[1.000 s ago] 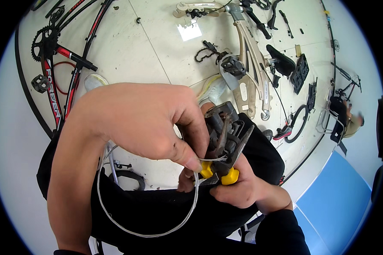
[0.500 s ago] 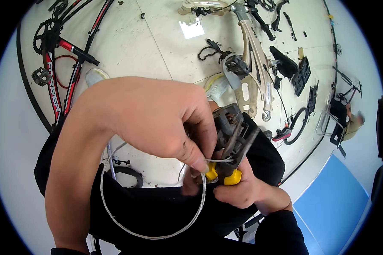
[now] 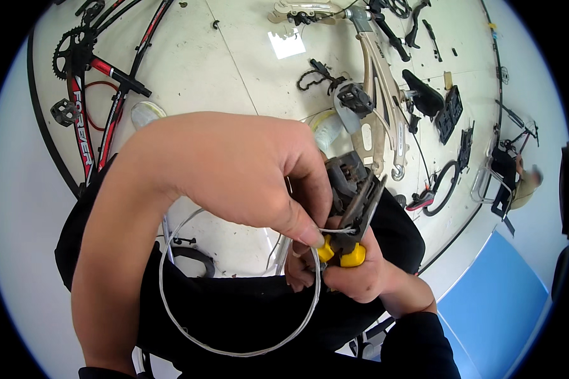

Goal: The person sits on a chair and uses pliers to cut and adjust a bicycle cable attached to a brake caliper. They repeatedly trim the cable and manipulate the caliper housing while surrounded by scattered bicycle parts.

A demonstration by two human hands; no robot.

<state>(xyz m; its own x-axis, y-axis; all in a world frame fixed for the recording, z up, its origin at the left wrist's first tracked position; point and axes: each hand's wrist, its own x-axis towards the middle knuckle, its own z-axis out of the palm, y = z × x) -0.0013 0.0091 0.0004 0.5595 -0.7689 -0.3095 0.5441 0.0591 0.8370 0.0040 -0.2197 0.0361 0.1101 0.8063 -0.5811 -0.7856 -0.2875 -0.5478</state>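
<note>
Thin silver wire (image 3: 240, 355), bent in a big loop above the lap; its end runs across into the jaws of pliers w/ yellow grips (image 3: 349, 241). Lt hand (image 3: 253, 170): thumb & fingertips pinched tight on wire, just beside pliers. Rt hand (image 3: 367, 271): fingers curled round the plier grips. Dark metal part (image 3: 346, 177) just beyond; can't tell what it is or if held. Change vs. 1 sec ago: both hands a bit further rt, plier jaws much closer together, so wire end looks nipped, tho can't tell if fully gripped. Further out, on floor: red/blk bike frame (image 3: 82, 120) upper lt, w/ bold white lettering (brand name, omitted); pale gold frame (image 3: 376, 76) upper rt, its small dark lettering illegible; blk saddle (image 3: 423, 93) beside it. Far rt: seated person (image 3: 523, 189).
</note>
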